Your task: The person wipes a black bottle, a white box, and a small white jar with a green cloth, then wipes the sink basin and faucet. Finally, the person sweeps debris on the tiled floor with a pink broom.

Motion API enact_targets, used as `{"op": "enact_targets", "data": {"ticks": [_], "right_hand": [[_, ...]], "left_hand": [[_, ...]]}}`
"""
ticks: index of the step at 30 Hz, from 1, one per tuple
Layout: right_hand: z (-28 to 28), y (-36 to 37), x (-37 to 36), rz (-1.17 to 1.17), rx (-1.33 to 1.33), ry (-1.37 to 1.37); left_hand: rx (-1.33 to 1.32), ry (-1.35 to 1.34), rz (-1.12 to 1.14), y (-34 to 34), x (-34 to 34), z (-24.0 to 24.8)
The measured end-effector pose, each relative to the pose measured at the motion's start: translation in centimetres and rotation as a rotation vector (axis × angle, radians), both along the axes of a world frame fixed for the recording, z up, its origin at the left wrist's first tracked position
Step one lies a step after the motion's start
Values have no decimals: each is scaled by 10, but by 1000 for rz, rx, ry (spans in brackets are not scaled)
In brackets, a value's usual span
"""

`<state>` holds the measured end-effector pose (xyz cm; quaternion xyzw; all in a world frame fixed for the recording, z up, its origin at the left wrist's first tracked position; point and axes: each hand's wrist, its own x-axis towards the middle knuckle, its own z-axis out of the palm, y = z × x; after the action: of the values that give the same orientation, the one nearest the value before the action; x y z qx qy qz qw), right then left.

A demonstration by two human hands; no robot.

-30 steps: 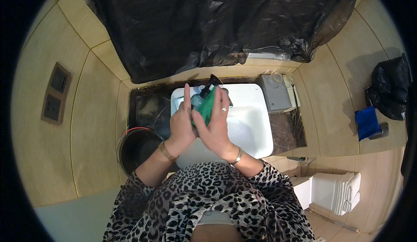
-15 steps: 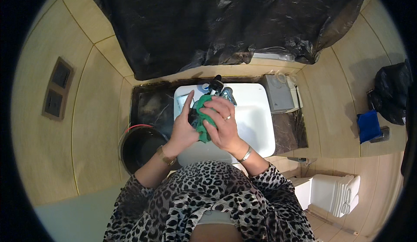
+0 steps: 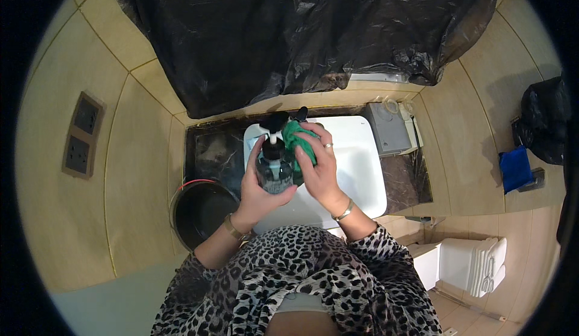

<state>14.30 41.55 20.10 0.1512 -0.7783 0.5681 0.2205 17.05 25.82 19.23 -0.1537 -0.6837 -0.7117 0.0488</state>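
Over the white washbasin (image 3: 362, 179), my left hand (image 3: 253, 196) is wrapped round a clear pump bottle (image 3: 275, 178) with a black collar and a black pump head. The bottle stands roughly upright, its pump pointing away from me. Closed on a bunched green cloth (image 3: 300, 140), my right hand (image 3: 324, 176) presses it against the bottle's right side, near the collar. Bottle and cloth hide most of the tap behind them. Small items at the basin's left back corner are partly covered by my left hand.
A black bucket (image 3: 202, 215) with a red rim stands left of the basin. Grey box (image 3: 387, 130) sits on the dark marble counter at right. Black plastic sheeting (image 3: 301, 40) covers the wall ahead. Folded white towels (image 3: 482, 263) lie lower right; a blue cloth (image 3: 515, 168) hangs at right.
The pump bottle has turned into clear sight between my hands. My right hand and the green cloth have shifted slightly right, from over the bottle to its side.
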Motion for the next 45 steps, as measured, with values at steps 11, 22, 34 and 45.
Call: {"op": "enact_targets", "data": {"ticks": [11,22,34,45], "right_hand": [[50,-2,7,380,-95,128],[24,6,21,377,-977,-482],[-9,-35,23,284,-66,-205],[-26,-19,17,823,-1179,-836]], "left_hand": [[-23,-27,-221,5,9,0],[476,-383,-66,-15,4,8],[658,-314,3,-11,5,11],[-178,-27,-105,-52,-7,8]]}}
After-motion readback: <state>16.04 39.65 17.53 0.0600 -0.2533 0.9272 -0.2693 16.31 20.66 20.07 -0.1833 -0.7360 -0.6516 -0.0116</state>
